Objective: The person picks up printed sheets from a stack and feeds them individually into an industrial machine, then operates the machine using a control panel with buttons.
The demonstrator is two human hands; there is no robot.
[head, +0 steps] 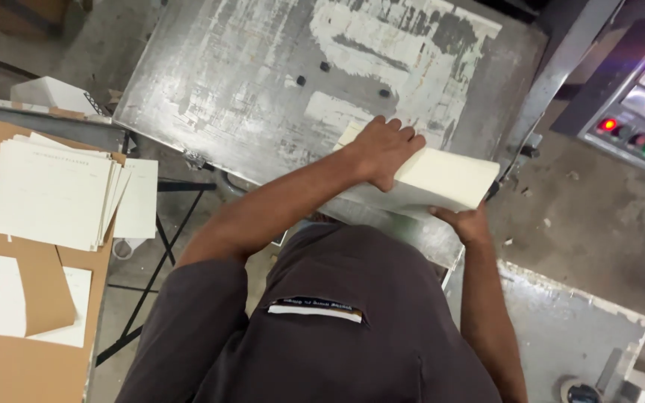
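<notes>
You wear a dark grey-brown short-sleeved shirt (pixel 322 328) of plain cloth, which fills the lower middle of the view from about 7 o'clock round to 5 o'clock. Its left sleeve (pixel 188 298) ends above the elbow in a loose, rounded hem; the right sleeve is hidden under the body of the shirt. A chest pocket (pixel 315 307) sits near 6 o'clock, its opening a dark slit with a thin white slip showing along the edge. Soft folds run down the cloth below the pocket. Both forearms are bare, with no watch, band or glove on your left hand (pixel 386 149) or your right hand (pixel 468 222).
</notes>
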